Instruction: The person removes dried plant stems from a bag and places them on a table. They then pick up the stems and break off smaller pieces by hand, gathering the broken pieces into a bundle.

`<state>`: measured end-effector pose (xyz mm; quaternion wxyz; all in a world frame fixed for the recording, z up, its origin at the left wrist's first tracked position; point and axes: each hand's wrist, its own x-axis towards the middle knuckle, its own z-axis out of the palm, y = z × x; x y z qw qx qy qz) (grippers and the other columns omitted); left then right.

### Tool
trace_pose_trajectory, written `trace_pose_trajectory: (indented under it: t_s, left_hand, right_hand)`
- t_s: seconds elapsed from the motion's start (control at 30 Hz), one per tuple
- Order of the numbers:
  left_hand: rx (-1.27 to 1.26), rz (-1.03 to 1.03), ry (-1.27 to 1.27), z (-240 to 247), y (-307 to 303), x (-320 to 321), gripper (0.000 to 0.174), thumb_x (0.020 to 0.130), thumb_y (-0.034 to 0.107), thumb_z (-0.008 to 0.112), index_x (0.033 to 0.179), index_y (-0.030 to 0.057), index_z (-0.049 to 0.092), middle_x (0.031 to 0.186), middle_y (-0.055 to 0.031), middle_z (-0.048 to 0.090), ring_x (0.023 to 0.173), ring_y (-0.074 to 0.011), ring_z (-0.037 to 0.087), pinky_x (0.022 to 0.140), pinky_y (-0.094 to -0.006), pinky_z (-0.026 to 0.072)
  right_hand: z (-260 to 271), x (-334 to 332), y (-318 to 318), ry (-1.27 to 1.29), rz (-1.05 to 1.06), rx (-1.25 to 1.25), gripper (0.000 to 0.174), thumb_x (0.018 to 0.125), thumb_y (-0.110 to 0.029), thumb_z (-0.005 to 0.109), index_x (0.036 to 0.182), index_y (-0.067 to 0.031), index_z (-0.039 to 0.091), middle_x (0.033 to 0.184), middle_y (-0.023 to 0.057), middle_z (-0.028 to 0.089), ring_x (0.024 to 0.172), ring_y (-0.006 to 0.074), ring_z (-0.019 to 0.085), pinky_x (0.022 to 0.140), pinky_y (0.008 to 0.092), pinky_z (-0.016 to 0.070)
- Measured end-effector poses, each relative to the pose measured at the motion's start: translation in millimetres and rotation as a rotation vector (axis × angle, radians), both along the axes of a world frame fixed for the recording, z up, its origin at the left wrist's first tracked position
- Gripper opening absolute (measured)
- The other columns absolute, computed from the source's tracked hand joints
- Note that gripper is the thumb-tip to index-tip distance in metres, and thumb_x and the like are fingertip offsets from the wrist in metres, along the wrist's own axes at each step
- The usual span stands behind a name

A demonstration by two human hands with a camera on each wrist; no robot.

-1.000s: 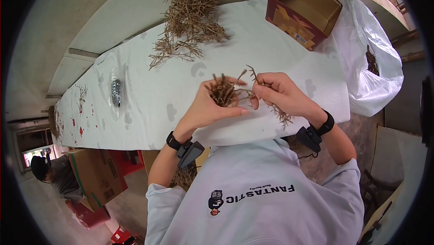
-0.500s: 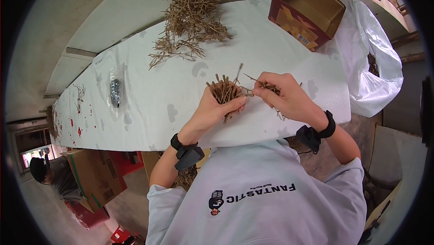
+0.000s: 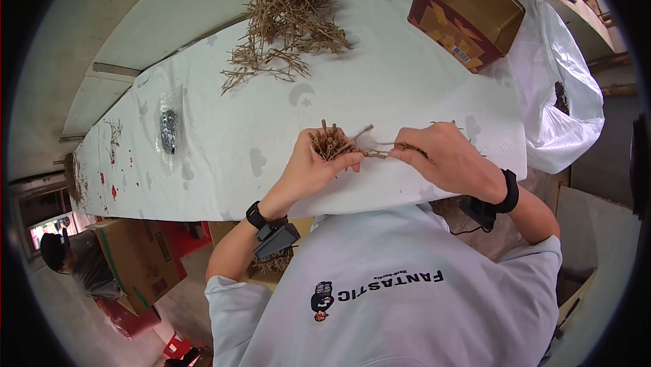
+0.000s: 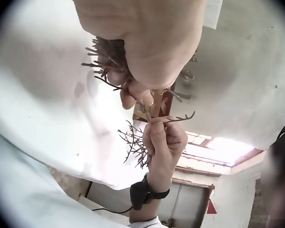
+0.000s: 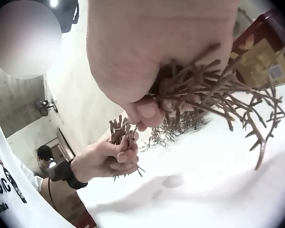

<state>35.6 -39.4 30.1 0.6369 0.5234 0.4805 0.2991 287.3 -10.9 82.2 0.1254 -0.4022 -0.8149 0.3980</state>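
Note:
In the head view my left hand (image 3: 305,172) grips a bundle of dry brown twigs (image 3: 328,145), their cut-looking ends fanning up past the thumb. To its right, my right hand (image 3: 453,162) has its fingers curled, with the thumb and forefinger pinching thin twig ends. Between the two hands runs a slender twig (image 3: 374,154) at fingertip height. The right wrist view shows several branching twigs (image 5: 218,92) sticking out of the right palm. Both hands are over the near side of the table (image 3: 271,116), which has a white cover.
A heap of branching twigs (image 3: 291,18) lies at the table's back. A rectangular tin (image 3: 444,31) stands back right, beside a white plastic bag (image 3: 576,130). Left lies a clear-wrapped dark item (image 3: 169,131). Another person (image 3: 57,252) is near a cardboard box (image 3: 139,258).
My right hand has moved right and slightly toward my body, widening the gap between the hands. The left hand has shifted a little left, keeping its bundle.

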Motion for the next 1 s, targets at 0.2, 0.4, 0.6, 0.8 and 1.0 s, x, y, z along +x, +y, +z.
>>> trace_pose_trajectory:
  t_s: [0.2,0.4,0.6,0.8,1.0]
  left_hand:
    - [0.034,-0.108,0.114,15,-2,-10,0.012,0.087,0.0,0.072,0.082,-0.0045,0.063,0.068,-0.0044,0.064,0.067,-0.0068,0.058,0.063,-0.0245,0.0477]
    - [0.122,-0.16,0.266,18,-6,-25,0.013,0.088,0.0,0.071,0.08,-0.0052,0.063,0.072,-0.0073,0.069,0.066,-0.0095,0.06,0.064,-0.0269,0.0501]
    - [0.012,0.049,0.248,15,-1,-93,0.008,0.092,0.004,0.067,0.09,-0.0031,0.064,0.075,-0.005,0.068,0.07,-0.0092,0.063,0.065,-0.0262,0.0494]
    - [0.043,0.081,-0.038,18,0,-49,0.011,0.094,0.008,0.068,0.097,-0.0022,0.065,0.079,-0.0032,0.07,0.072,-0.0086,0.063,0.066,-0.0243,0.0489]
    - [0.034,0.118,-0.053,14,3,-37,0.014,0.091,0.009,0.072,0.098,-0.0013,0.066,0.077,-0.002,0.068,0.073,-0.0078,0.063,0.067,-0.0234,0.0495]
  right_hand:
    - [-6,-1,-11,-0.011,0.086,0.102,0.013,0.092,-0.013,0.065,0.086,-0.0011,0.065,0.062,0.0151,0.058,0.054,0.0322,0.055,0.053,0.041,0.0408]
    - [-12,5,-10,0.041,0.112,0.278,0.009,0.09,-0.009,0.064,0.084,-0.002,0.065,0.061,0.014,0.057,0.054,0.0282,0.057,0.053,0.0396,0.0422]
    - [-1,82,35,0.049,-0.489,0.024,0.019,0.1,-0.013,0.058,0.084,-0.0012,0.058,0.067,-0.0011,0.052,0.058,0.0061,0.049,0.055,0.0216,0.0394]
    - [-34,18,26,0.475,-0.363,-0.557,0.027,0.107,-0.024,0.047,0.093,-0.0031,0.057,0.074,-0.0005,0.056,0.065,0.006,0.053,0.059,0.0205,0.0409]
    - [-49,-11,19,0.751,-0.323,-0.835,0.03,0.108,-0.029,0.045,0.098,-0.0047,0.058,0.082,0.0018,0.06,0.072,0.0075,0.056,0.063,0.0217,0.0443]
